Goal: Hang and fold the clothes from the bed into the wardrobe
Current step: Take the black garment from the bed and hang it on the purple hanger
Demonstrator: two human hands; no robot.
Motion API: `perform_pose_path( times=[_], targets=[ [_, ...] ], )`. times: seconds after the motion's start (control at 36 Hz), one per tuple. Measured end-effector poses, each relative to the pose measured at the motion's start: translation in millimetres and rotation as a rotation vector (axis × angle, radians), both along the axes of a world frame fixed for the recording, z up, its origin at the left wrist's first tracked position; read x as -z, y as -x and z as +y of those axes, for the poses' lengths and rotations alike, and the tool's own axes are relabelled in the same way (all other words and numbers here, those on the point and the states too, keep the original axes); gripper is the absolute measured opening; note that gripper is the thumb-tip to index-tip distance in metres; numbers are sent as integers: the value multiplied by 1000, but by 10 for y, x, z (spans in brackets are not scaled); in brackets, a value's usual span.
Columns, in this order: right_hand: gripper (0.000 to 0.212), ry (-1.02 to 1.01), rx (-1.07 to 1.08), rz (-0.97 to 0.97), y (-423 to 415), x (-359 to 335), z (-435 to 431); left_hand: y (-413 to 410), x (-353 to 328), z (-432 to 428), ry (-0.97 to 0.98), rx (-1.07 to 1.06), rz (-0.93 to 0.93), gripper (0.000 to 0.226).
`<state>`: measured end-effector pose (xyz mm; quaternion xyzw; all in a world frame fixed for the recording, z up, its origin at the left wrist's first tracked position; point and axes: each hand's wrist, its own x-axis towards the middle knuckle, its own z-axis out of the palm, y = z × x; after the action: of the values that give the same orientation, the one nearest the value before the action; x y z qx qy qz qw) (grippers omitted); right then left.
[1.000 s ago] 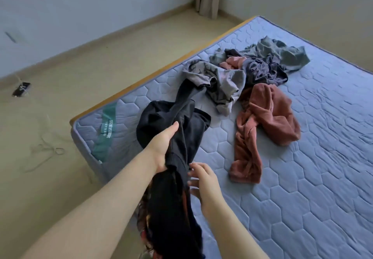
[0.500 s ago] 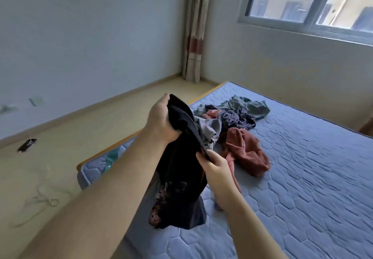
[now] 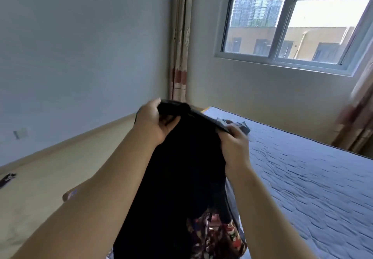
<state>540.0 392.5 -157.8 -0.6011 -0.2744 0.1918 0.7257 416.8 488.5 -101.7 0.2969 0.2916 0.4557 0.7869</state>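
Tan flooring at the far left carries one small dark object, too blurred to be named, and one pale plate is fixed low on the wall above it. Next, the left hand is raised, its fingers clenched round the bunched top edge of one black garment. The same edge is pinched a little lower by the fingers of the right hand. The garment is thus held in the air in front of the person at two points. It hangs between the forearms over the near side of the mattress, with a floral-printed part at the bottom. This grip is judged to let the cloth drop open so that its shape can be read before hanging or folding.

Just beyond the right hand, a scrap of grey clothing is seen on the mattress; how many pieces lie there cannot be told. One window and two curtains, one in the corner and one at the right edge, are counted. No wardrobe is in view.
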Motion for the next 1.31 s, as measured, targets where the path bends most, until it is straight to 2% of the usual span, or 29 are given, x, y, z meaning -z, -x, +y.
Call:
perform_pose_path(
  times=[0.08, 0.17, 0.22, 0.28, 0.31, 0.36, 0.39, 0.47, 0.53, 0.61, 0.64, 0.72, 0.81, 0.86, 0.97, 1.03, 1.06, 1.17, 1.19, 1.31],
  targets=[
    [20, 184, -57, 52, 65, 353, -84, -7, 445, -25, 138, 36, 205, 29],
    [17, 357, -109, 128, 115, 718, -189, 14, 981, -66, 226, 58, 331, 30],
    [9, 438, -133, 167, 143, 942, -228, 39, 1273, -73, 280, 65, 355, 26],
    [13, 476, -135, 178, 160, 1062, -259, 55, 1462, -85, 287, 67, 387, 12],
    [15, 478, -149, 181, 163, 1069, -283, 52, 1528, -83, 264, 63, 386, 21],
    [15, 472, -205, 175, 159, 1041, -332, 65, 1644, -66, 160, 110, 390, 74],
    [14, 468, -231, 169, 141, 1033, -350, 71, 1649, -86, 70, 183, 449, 89],
    [18, 459, -281, 169, 122, 997, -377, 74, 1586, -194, -205, 472, 736, 100],
    [16, 463, -318, 163, 130, 965, -381, 49, 1567, -211, -326, 520, 871, 84],
    [12, 474, -372, 101, 126, 922, -399, 9, 1541, -174, -457, 300, 1015, 21],
    [12, 483, -381, 58, 118, 925, -404, 12, 1534, -151, -487, 227, 1075, 12],
    [16, 521, -340, -37, 77, 934, -423, 7, 1499, -103, -511, 110, 1121, 19],
    [14, 580, -262, -120, -4, 1031, -406, -27, 1472, -56, -462, -11, 1060, 33],
    [17, 695, -189, -181, -51, 1132, -392, -36, 1467, -2, -398, -85, 989, 37],
    [35, 946, -54, -268, -103, 1253, -412, -6, 1405, 107, -281, -229, 886, 31],
    [38, 997, 2, -259, -120, 1287, -391, 26, 1354, 136, -248, -281, 825, 17],
    [38, 977, 26, -227, -123, 1296, -368, 46, 1323, 135, -235, -285, 807, 6],
    [33, 713, 65, 12, -95, 1241, -225, 158, 1351, 171, -319, -225, 876, 45],
    [32, 657, 80, 61, -81, 1220, -175, 197, 1372, 192, -315, -199, 889, 44],
    [31, 462, 85, 190, 43, 1079, 50, 405, 1435, 307, -180, -126, 920, 16]
  ],
)
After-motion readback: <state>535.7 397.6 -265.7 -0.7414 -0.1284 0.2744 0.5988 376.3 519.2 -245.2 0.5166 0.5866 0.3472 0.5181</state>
